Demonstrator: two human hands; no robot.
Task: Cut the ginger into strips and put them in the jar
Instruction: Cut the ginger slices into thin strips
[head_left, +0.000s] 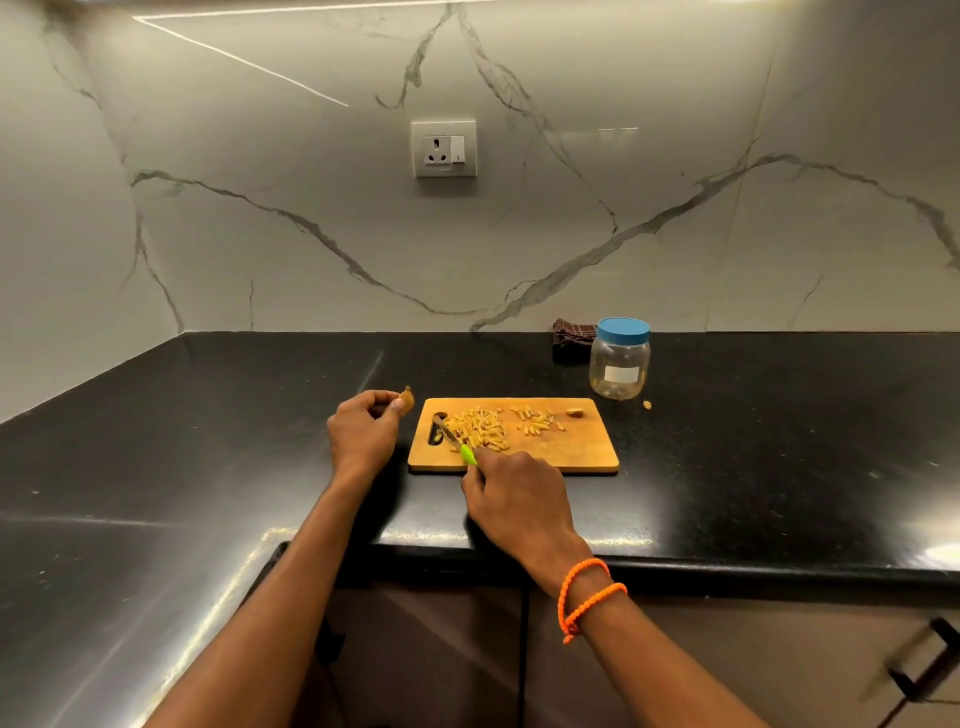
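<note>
1. Nearest me, my right hand (511, 491) reaches in from the lower right, an orange bracelet (587, 597) on its wrist. Its fingers are curled round the green handle of the knife (457, 441), gripping it; the back of the hand faces up and hides most of the fingers.
2. The knife's blade points away and to the left, its tip at the slot in the cutting board (571, 447), lying against the near-left edge of the ginger strips (478, 428).
3. My left hand (363, 431) is over the bench (208, 441), just left of the board, fingers curled in. The thumb and fingertips pinch a brownish ginger piece (407, 399) at the far side of the hand. I cannot tell whether the hand touches the bench.
4. On the board, the larger heap of strips sits left of centre, a smaller scatter (537, 421) lies to its right, and a small ginger end (574, 413) rests near the far-right corner.
5. Beyond the board's far-right corner stands the jar (619, 364), upright with its blue lid on. One scrap (647, 404) lies on the bench just beside it.
6. Behind the jar, a dark checked cloth (571, 338) lies against the marble wall, where a socket (444, 149) is mounted.
</note>
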